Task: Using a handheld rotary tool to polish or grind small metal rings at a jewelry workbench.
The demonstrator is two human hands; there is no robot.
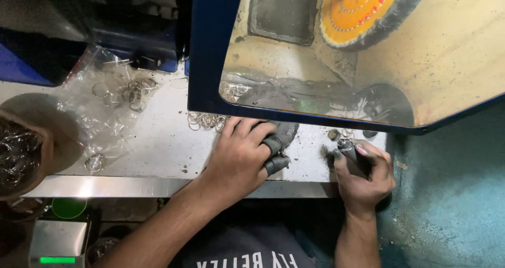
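My left hand (241, 157) rests palm down on the metal bench top (158, 147), with dark finger guards on two fingers, reaching toward a pile of small metal rings (206, 121) under the blue-framed shield (210, 52). Whether it pinches a ring I cannot tell. My right hand (364, 176) is closed around a short dark metal rod (349, 151), held upright near the bench's right end. Behind the shield's clear pane hangs an orange buffing wheel (363, 10).
A clear plastic bag (100, 105) with several rings lies at the left. A brown bowl of rings (23, 152) sits at the far left edge. A small scale with a green display (57, 244) stands below the bench. A teal wall (452, 194) is on the right.
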